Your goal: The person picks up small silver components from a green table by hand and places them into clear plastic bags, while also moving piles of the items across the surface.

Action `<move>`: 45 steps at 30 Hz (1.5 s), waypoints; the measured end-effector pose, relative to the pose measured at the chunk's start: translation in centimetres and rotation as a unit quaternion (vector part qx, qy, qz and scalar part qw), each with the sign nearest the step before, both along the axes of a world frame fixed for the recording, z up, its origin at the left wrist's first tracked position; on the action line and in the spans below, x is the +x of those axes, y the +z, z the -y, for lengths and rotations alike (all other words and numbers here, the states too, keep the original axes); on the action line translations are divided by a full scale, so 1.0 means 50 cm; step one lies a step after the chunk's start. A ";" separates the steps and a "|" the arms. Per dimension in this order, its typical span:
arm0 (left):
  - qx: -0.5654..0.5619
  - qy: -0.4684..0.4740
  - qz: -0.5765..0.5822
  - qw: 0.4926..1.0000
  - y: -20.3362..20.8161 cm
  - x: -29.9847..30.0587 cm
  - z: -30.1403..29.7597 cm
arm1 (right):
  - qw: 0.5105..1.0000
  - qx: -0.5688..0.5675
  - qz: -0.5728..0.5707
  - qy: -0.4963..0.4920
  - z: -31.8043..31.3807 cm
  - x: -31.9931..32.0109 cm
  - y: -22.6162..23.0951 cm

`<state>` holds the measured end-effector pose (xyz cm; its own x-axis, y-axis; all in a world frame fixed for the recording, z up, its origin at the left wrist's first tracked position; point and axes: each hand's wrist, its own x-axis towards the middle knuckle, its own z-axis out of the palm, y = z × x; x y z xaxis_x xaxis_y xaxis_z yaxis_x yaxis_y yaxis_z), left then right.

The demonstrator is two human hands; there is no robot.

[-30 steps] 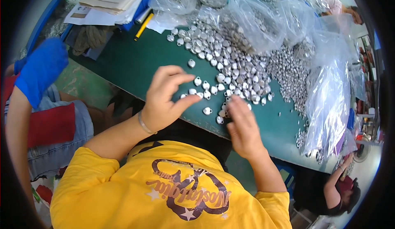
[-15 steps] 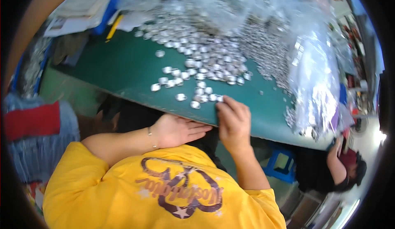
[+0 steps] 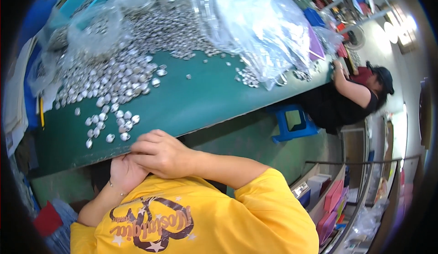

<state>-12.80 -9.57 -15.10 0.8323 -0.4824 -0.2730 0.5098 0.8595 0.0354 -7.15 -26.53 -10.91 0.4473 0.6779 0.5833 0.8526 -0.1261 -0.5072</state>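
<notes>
My right hand (image 3: 162, 153) lies over my left hand (image 3: 127, 175) at the near edge of the green table (image 3: 191, 112). The right fingers are curled down toward the left palm, and what they hold, if anything, is hidden. My left hand faces palm up below them, with its fingers mostly covered and a thin bracelet at the wrist. Just beyond both hands, several small shiny silver metal pieces (image 3: 124, 136) lie loose. A large pile of such rounded silver pieces (image 3: 123, 74) spreads farther back on the left.
Clear plastic bags (image 3: 255, 30) cover the back right of the table. Smaller silver parts (image 3: 178, 33) are heaped behind the pile. A blue stool (image 3: 294, 122) stands at the right, near a person (image 3: 351, 92) in black. Shelving with pink bins (image 3: 327, 222) fills the lower right.
My right hand has come from the loose pieces on the table to my left palm. The whole view has swung to the right, showing more of the room there.
</notes>
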 end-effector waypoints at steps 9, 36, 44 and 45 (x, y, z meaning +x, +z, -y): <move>-0.020 0.014 -0.147 0.989 0.008 -0.001 -0.003 | 0.996 -0.056 0.020 -0.062 -0.006 0.006 -0.021; 0.003 -0.029 -0.125 0.992 -0.011 -0.004 -0.026 | 0.999 -0.005 0.028 -0.033 -0.033 0.003 -0.046; 0.051 -0.029 -0.058 0.997 -0.032 -0.001 -0.030 | 0.993 0.102 0.021 0.057 -0.025 -0.003 -0.019; 0.005 -0.013 -0.129 0.992 -0.005 0.001 -0.021 | 0.998 0.048 0.030 0.031 -0.032 0.013 -0.012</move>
<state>-12.75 -8.52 -15.36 0.7214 -0.4987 -0.4805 0.5248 0.8464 -0.0905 -6.50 -24.92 -11.51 0.3693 0.6425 0.6714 0.8860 -0.0255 -0.4630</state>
